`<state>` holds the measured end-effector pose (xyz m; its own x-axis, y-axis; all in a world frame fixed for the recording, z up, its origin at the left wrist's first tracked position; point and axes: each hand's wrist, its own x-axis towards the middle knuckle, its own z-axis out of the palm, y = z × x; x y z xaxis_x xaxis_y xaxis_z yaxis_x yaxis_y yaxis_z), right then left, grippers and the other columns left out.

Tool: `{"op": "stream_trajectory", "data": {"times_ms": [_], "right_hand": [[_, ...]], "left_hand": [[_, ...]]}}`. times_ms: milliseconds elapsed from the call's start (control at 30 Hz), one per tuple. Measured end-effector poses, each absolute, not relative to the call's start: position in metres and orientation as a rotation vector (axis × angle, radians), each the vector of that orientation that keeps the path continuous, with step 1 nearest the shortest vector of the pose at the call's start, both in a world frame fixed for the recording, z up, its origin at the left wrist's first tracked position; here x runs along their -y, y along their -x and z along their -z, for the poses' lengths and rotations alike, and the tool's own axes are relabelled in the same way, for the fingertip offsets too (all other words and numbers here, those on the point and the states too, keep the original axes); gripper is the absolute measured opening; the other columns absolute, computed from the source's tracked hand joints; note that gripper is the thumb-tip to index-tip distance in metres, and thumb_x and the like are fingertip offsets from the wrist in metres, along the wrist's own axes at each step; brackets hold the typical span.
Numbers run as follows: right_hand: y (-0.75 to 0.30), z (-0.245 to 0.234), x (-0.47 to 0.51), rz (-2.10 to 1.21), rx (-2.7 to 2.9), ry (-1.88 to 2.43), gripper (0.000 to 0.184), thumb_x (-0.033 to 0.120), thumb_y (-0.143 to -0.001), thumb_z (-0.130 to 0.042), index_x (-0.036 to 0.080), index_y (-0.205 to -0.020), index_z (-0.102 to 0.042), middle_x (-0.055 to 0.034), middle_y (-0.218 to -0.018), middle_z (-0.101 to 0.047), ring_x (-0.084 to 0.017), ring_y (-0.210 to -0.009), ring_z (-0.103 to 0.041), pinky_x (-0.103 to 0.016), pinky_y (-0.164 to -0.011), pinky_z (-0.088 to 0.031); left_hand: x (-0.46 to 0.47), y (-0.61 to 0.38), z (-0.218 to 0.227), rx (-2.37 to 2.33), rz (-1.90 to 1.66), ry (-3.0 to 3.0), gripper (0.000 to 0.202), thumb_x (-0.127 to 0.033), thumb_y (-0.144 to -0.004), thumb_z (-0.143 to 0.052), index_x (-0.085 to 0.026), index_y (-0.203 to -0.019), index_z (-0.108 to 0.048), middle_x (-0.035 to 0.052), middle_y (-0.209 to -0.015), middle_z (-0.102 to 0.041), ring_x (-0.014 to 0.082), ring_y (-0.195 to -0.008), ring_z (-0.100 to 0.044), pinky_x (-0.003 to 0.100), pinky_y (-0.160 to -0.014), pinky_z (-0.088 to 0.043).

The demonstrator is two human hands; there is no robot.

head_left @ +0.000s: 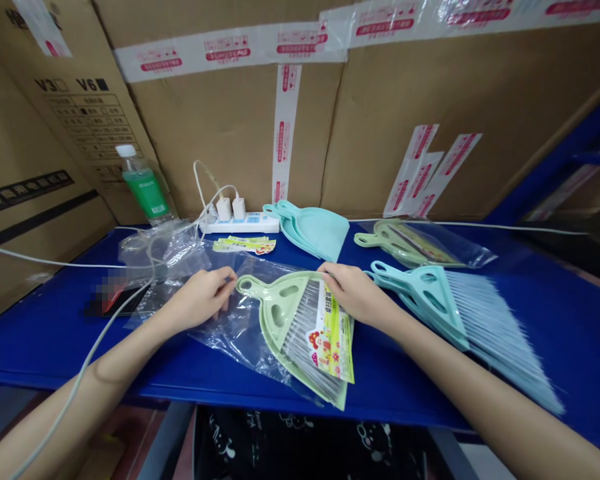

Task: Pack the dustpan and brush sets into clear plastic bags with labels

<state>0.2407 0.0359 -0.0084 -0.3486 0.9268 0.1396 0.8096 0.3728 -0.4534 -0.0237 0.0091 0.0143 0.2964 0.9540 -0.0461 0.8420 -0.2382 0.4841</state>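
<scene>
A light green dustpan and brush set (280,313) lies in front of me, its handle pointing left. A printed card (334,333) with a red mushroom picture covers part of the grey bristles. My right hand (353,290) grips the set's upper right edge at the card, thumb and fingers closed. A clear plastic bag (230,340) spreads under and around the set's left part. My left hand (205,295) is beside the handle tip, fingers curled and pinching the bag's edge; the fingertips are partly hidden.
Turquoise dustpans (320,230) lie at the back, turquoise brushes (440,300) on the right. Behind these is a bagged green set (410,243). A power strip (255,223), spare cards (245,245), a bottle (147,190) and crumpled plastic (173,247) stand or lie left. A white cable crosses my left forearm.
</scene>
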Motion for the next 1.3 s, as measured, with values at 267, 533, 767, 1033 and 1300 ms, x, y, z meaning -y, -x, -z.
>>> {"op": "stream_trajectory", "data": {"times_ms": [267,533,767,1033,1300], "right_hand": [[-0.242,0.015,-0.04,-0.367,2.257,1.502,0.026,0.02,-0.09,-0.031,0.021,-0.081,-0.056,-0.0079,-0.085,-0.067,-0.022,-0.083,-0.061,-0.031,-0.07,-0.04],[-0.243,0.018,-0.043,-0.364,2.237,1.476,0.026,0.023,-0.09,-0.033,0.02,-0.082,-0.057,-0.0087,-0.088,-0.067,-0.023,-0.085,-0.062,-0.032,-0.071,-0.042],[-0.245,0.022,-0.046,-0.372,2.219,1.405,0.026,0.024,-0.09,-0.033,0.021,-0.079,-0.057,-0.0076,-0.084,-0.066,-0.022,-0.082,-0.061,-0.032,-0.07,-0.042],[-0.246,0.027,-0.048,-0.397,2.209,1.366,0.026,0.025,-0.09,-0.032,0.022,-0.079,-0.056,-0.0075,-0.084,-0.064,-0.023,-0.081,-0.06,-0.034,-0.07,-0.043],[-0.247,0.017,-0.048,-0.499,2.192,1.357,0.024,0.023,-0.086,-0.035,0.022,-0.073,-0.054,-0.0073,-0.083,-0.068,-0.021,-0.082,-0.062,-0.032,-0.072,-0.044]], "left_hand": [[-0.009,0.025,-0.017,-1.613,-0.332,-2.216,0.02,-0.031,-0.087,-0.032,-0.022,-0.074,-0.044,-0.0046,-0.053,-0.061,0.0116,-0.042,-0.054,0.023,-0.05,-0.04],[-0.006,0.025,-0.024,-1.543,-0.284,-2.22,0.024,-0.036,-0.086,-0.035,-0.021,-0.07,-0.045,-0.0051,-0.047,-0.057,0.0113,-0.043,-0.053,0.023,-0.051,-0.038],[-0.009,0.025,-0.024,-1.603,-0.249,-2.19,0.035,-0.047,-0.085,-0.036,-0.02,-0.068,-0.049,-0.0045,-0.044,-0.056,0.0119,-0.042,-0.053,0.024,-0.052,-0.038],[-0.012,0.023,-0.018,-1.694,-0.253,-2.212,0.035,-0.046,-0.085,-0.033,-0.021,-0.067,-0.05,-0.0036,-0.046,-0.056,0.0138,-0.045,-0.055,0.025,-0.053,-0.038],[-0.011,0.021,-0.02,-1.702,-0.302,-2.216,0.034,-0.04,-0.086,-0.033,-0.021,-0.061,-0.046,-0.0047,-0.046,-0.057,0.0128,-0.046,-0.056,0.024,-0.054,-0.039]]}}
